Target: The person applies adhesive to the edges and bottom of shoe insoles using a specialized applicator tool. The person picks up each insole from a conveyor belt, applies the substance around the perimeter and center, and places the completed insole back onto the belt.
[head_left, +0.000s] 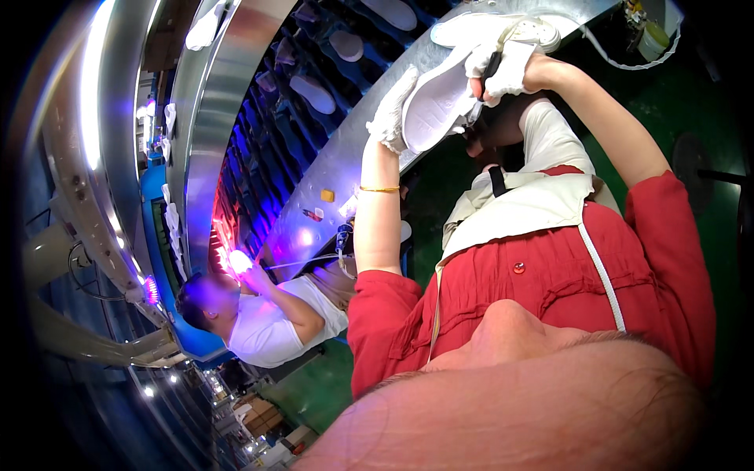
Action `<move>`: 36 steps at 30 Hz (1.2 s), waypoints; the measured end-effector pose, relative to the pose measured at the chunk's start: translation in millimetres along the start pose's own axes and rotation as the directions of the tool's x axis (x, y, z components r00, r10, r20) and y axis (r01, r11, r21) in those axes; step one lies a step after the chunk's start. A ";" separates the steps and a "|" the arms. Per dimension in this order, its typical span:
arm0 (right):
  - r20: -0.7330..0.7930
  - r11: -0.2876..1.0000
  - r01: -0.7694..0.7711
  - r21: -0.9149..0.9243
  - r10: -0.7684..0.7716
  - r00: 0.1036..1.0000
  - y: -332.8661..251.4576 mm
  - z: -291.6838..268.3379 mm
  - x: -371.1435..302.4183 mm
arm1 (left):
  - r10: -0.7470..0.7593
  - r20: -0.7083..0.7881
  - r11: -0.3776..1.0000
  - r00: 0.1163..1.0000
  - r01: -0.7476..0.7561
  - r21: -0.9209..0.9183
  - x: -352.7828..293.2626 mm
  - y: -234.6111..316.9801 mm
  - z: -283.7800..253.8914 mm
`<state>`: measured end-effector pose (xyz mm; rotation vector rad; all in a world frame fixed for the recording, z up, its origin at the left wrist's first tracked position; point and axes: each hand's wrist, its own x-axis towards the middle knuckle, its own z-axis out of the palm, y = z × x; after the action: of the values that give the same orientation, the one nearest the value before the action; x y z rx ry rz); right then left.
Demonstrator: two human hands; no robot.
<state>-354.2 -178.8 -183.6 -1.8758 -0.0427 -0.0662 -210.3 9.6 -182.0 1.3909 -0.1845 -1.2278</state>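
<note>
My left hand (390, 111), in a white glove, grips the edge of a white shoe sole (434, 106), which is tilted with its broad face turned up. Close by, my gloved right hand (505, 72) with bare fingertips closes around a slim dark-handled tool (492, 64). A pale, curved tube shows just above this hand; whether it joins the tool is not clear. The tool's tip is hidden or too small to make out. Just beyond my hands a white lace-up shoe (538, 33) lies on the metal bench (345, 169).
Left of the bench, a conveyor (294, 125) with dark racks carries several white soles. A yellow block (327, 195) sits on the bench. Farther left, a co-worker in a white shirt (271, 326) works near glowing red light. A white hose (628, 64) loops at upper right near a container (653, 39).
</note>
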 end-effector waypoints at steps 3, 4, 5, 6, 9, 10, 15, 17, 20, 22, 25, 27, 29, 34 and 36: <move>-0.017 0.903 -0.154 0.401 0.175 0.984 -14.5 -0.7 -0.8 | 0.138 0.215 0.913 0.967 -0.040 -0.405 -3.2 -12.7 4.7; -0.074 0.903 -0.115 0.413 0.160 0.984 -14.6 4.6 -0.7 | 0.226 0.194 0.879 0.955 -0.114 -0.463 -0.7 -20.3 4.4; -0.156 0.910 0.021 0.415 0.048 0.987 -3.4 15.3 2.9 | 0.310 0.171 0.837 0.935 -0.183 -0.516 1.6 -27.7 5.3; -0.187 0.923 -0.001 0.385 0.079 0.979 1.4 23.6 4.9 | 0.379 0.124 0.792 0.917 -0.252 -0.555 1.3 -32.4 14.3; -0.225 0.969 0.005 0.248 0.052 0.973 4.3 57.6 5.6 | 0.454 0.078 0.657 0.887 -0.274 -0.702 3.9 -49.2 17.1; -0.130 0.939 -0.051 0.340 0.100 0.986 -0.3 66.6 0.6 | 0.461 -0.069 0.611 0.885 -0.373 -0.699 9.0 -57.7 12.0; 0.040 0.728 -0.232 0.645 0.271 0.962 -6.2 58.2 -0.6 | 0.529 0.086 0.619 0.844 -0.315 -0.719 3.9 -74.4 10.7; -0.269 0.860 0.032 0.509 0.124 0.955 -5.2 55.1 4.6 | 0.486 -0.035 0.602 0.873 -0.363 -0.711 3.8 -71.5 18.1; -0.330 0.981 0.153 0.120 -0.106 0.938 -5.7 62.8 7.0 | 0.488 -0.075 0.616 0.870 -0.404 -0.677 3.7 -71.3 18.3; -0.210 0.975 0.094 0.200 -0.051 0.976 -22.9 69.5 3.5 | 0.571 0.049 0.593 0.820 -0.370 -0.715 -0.2 -79.1 11.9; -0.035 0.829 -0.211 0.518 0.267 0.963 -22.6 51.5 4.4 | 0.503 0.025 0.635 0.864 -0.350 -0.689 -12.4 -62.7 29.1; -0.210 0.950 -0.013 0.311 0.082 0.974 -11.2 41.8 17.1 | 0.510 -0.069 0.552 0.858 -0.387 -0.738 -8.5 -66.1 22.6; -0.300 0.967 0.118 0.225 -0.046 0.953 -4.9 29.2 32.8 | 0.546 0.035 0.501 0.837 -0.293 -0.814 -13.4 -73.7 13.9; -0.551 0.854 0.354 -0.382 -0.518 0.654 14.3 -1.5 50.1 | 0.484 0.152 0.569 0.862 -0.177 -0.803 -32.2 -62.5 44.9; -0.497 0.783 0.481 -0.394 -0.622 0.605 7.3 23.8 41.1 | 0.466 0.022 0.570 0.884 -0.281 -0.772 -35.2 -62.2 43.1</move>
<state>-312.2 -158.5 -194.9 -1.9116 -0.1879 -1.1636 -290.0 25.2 -201.0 0.4270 -0.0966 -0.9149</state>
